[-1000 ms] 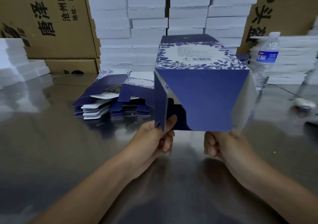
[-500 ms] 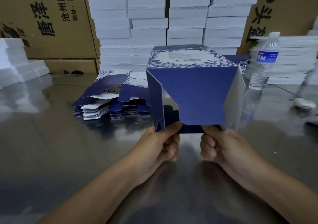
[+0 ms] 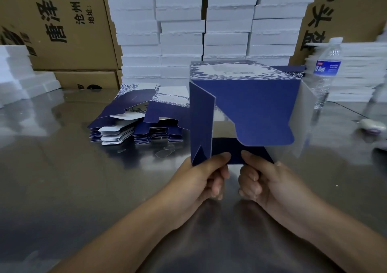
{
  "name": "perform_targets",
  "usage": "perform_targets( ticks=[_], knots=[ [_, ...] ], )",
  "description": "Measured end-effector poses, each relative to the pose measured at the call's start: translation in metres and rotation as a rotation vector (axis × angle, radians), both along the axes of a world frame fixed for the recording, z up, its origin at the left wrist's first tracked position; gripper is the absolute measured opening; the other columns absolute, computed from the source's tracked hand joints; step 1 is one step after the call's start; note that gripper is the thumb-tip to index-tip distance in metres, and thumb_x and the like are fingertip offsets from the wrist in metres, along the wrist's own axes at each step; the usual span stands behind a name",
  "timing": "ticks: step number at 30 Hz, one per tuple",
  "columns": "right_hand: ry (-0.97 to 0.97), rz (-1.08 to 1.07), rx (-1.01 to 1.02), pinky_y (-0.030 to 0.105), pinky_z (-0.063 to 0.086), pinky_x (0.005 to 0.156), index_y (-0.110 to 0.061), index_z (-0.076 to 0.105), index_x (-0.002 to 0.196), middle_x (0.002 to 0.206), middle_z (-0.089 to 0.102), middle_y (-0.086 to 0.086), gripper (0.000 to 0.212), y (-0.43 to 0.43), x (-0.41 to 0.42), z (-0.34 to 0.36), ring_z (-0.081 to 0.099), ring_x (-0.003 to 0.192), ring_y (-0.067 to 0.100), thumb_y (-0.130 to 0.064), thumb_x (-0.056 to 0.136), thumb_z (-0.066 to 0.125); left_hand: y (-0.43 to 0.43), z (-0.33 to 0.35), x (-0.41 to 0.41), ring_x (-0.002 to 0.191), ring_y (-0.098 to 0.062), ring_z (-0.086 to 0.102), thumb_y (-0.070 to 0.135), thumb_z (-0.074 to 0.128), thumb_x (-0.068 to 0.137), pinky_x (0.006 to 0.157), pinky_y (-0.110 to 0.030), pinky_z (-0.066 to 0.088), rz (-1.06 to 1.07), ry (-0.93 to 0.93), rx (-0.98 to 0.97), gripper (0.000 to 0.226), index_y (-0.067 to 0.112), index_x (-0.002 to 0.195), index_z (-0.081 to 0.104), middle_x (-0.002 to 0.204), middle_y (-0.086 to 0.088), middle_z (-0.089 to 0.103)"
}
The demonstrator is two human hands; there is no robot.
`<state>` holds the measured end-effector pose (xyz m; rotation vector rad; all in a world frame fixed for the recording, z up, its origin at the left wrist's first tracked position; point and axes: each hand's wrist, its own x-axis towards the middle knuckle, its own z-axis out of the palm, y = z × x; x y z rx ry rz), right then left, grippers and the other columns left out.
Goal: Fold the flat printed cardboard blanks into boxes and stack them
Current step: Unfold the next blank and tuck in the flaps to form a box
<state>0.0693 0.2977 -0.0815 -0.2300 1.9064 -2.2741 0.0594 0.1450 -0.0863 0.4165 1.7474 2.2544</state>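
Nearest to the person, both hands are held over the metal table [image 3: 62, 189], close together. The left hand [image 3: 199, 180] pinches the bottom flap [image 3: 234, 151] of the box [image 3: 247, 92] with the thumb on top and the fingers curled under, at the foot of the left flap [image 3: 201, 122]. The right hand [image 3: 270, 186] pinches the same bottom flap in the same way.

The box is above the table, just beyond the hands. Its open end faces the person, and its axis from open end to far end runs away toward the back. The printed side with leaves is on top. The left flap stands upright on its edge, the top flap [image 3: 261, 115] hangs down, and the right flap [image 3: 303, 117] swings outward and shows its white inside.

Behind, to the left, a pile of flat blanks [image 3: 129, 124] lies on the table. To the right stands a bottle [image 3: 326, 71]. At the back are stacks of white boxes [image 3: 182, 25] and brown cartons [image 3: 71, 27].
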Motion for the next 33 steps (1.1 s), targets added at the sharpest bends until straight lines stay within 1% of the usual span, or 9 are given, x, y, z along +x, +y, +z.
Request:
perform_targets(
  ticks=[6, 13, 18, 21, 23, 26, 28, 30, 33],
  knots=[
    [-0.039, 0.004, -0.019, 0.020, 0.044, 0.048, -0.020, 0.046, 0.040, 0.039, 0.037, 0.002, 0.040, -0.004, 0.002, -0.001, 0.037, 0.039, 0.013, -0.041, 0.072, 0.057, 0.001, 0.004, 0.003, 0.044, -0.010, 0.047, 0.034, 0.062, 0.071, 0.053, -0.021, 0.044, -0.073, -0.043, 0.008, 0.022, 0.015, 0.060, 0.065, 0.047, -0.001, 0.051],
    [-0.054, 0.030, -0.019, 0.020, 0.045, 0.050, -0.021, 0.049, 0.040, 0.039, 0.039, 0.002, 0.040, -0.005, 0.003, 0.000, 0.039, 0.040, 0.012, -0.044, 0.071, 0.057, 0.002, 0.003, 0.005, 0.044, -0.009, 0.046, 0.026, 0.063, 0.071, 0.052, -0.019, 0.046, -0.047, -0.109, 0.066, 0.020, 0.015, 0.055, 0.065, 0.046, 0.000, 0.048],
    [-0.047, 0.046, -0.023, 0.020, 0.045, 0.050, -0.020, 0.051, 0.042, 0.040, 0.040, 0.003, 0.039, -0.005, 0.004, 0.000, 0.040, 0.040, 0.012, -0.049, 0.067, 0.059, 0.003, 0.003, 0.005, 0.044, -0.009, 0.044, 0.024, 0.063, 0.070, 0.052, -0.020, 0.045, -0.028, -0.088, 0.098, 0.020, 0.016, 0.052, 0.064, 0.044, 0.001, 0.046],
    [-0.043, 0.099, -0.034, 0.023, 0.045, 0.055, -0.019, 0.054, 0.045, 0.044, 0.046, 0.004, 0.038, -0.005, 0.004, 0.000, 0.047, 0.046, 0.013, -0.049, 0.068, 0.060, 0.004, 0.002, 0.005, 0.049, -0.011, 0.045, 0.027, 0.062, 0.075, 0.057, -0.021, 0.046, -0.057, -0.097, 0.090, 0.024, 0.017, 0.053, 0.064, 0.048, 0.000, 0.048],
    [-0.040, 0.128, -0.037, 0.027, 0.046, 0.063, -0.019, 0.055, 0.046, 0.047, 0.051, 0.004, 0.037, -0.005, 0.003, -0.001, 0.053, 0.051, 0.014, -0.046, 0.070, 0.059, 0.004, 0.001, 0.005, 0.054, -0.013, 0.046, 0.030, 0.062, 0.076, 0.064, -0.025, 0.045, -0.087, -0.105, 0.080, 0.025, 0.018, 0.054, 0.062, 0.051, -0.001, 0.049],
    [-0.048, 0.137, -0.039, 0.030, 0.046, 0.069, -0.020, 0.056, 0.046, 0.044, 0.050, 0.002, 0.036, -0.004, 0.002, -0.002, 0.055, 0.050, 0.012, -0.043, 0.074, 0.057, 0.003, 0.001, 0.003, 0.051, -0.012, 0.049, 0.031, 0.062, 0.074, 0.059, -0.023, 0.048, -0.111, -0.161, 0.078, 0.023, 0.017, 0.057, 0.063, 0.052, -0.001, 0.051],
    [-0.052, 0.115, -0.032, 0.028, 0.046, 0.065, -0.021, 0.056, 0.047, 0.043, 0.047, 0.001, 0.034, -0.003, 0.000, -0.003, 0.053, 0.049, 0.012, -0.044, 0.072, 0.058, 0.002, 0.003, 0.001, 0.049, -0.011, 0.051, 0.036, 0.062, 0.073, 0.056, -0.022, 0.048, -0.120, -0.208, 0.068, 0.024, 0.016, 0.060, 0.064, 0.052, -0.001, 0.053],
    [-0.067, 0.072, -0.042, 0.023, 0.047, 0.057, -0.021, 0.056, 0.047, 0.042, 0.044, 0.000, 0.031, 0.000, -0.002, -0.002, 0.046, 0.044, 0.011, -0.044, 0.068, 0.061, 0.001, 0.006, -0.003, 0.047, -0.012, 0.053, 0.040, 0.060, 0.073, 0.053, -0.022, 0.048, -0.086, -0.250, 0.072, 0.028, 0.012, 0.070, 0.064, 0.054, -0.003, 0.056],
    [-0.099, 0.018, -0.033, 0.021, 0.048, 0.053, -0.021, 0.054, 0.046, 0.042, 0.042, 0.000, 0.030, 0.004, -0.006, 0.001, 0.041, 0.040, 0.011, -0.042, 0.067, 0.062, -0.001, 0.007, -0.010, 0.045, -0.012, 0.053, 0.035, 0.061, 0.084, 0.047, -0.022, 0.047, 0.133, -0.228, -0.008, 0.028, 0.009, 0.092, 0.055, 0.056, -0.004, 0.060]
  ],
)
